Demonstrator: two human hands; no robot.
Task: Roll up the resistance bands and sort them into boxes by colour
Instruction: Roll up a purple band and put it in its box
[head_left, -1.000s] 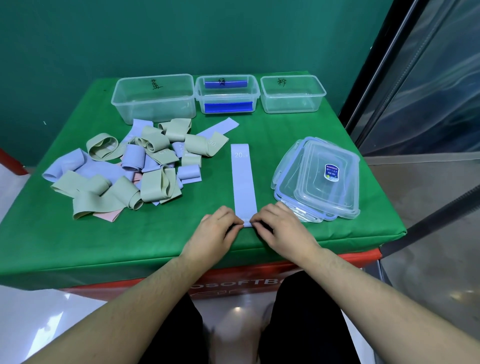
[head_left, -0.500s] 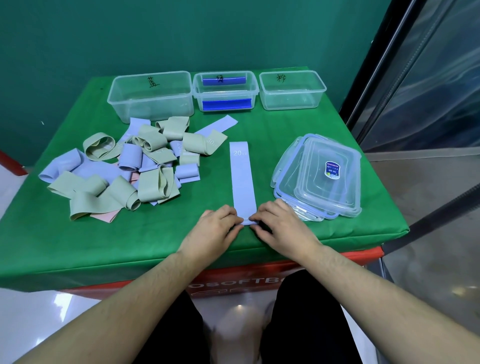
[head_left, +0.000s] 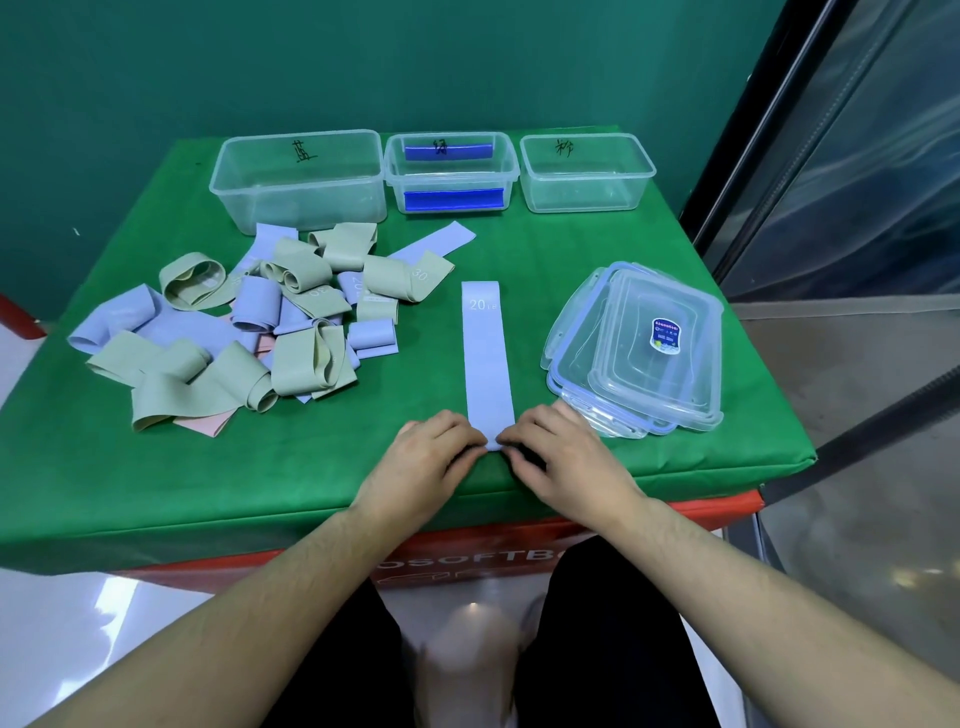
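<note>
Lilac flat rubber band (head_left: 487, 358) lies lengthwise toward table's near edge, "20" printed at far end. Left hand (head_left: 423, 462) and right hand (head_left: 563, 460) pinch its near end, as half a second ago; roll barely begun. Three clear plastic boxes (head_left: 587, 174) along far edge carry handwritten labels, unreadable. Unsorted pile (head_left: 244, 332) near left edge.

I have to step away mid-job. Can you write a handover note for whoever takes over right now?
Left hand and right hand: both pinch the near end of the flat blue band, rolling just begun.
Pile of blue, green and pink bands lies unsorted at left.
Three boxes at the back: no bands in them. Lids stacked at right.
Left: roll this band, box it, then the pile.
</note>
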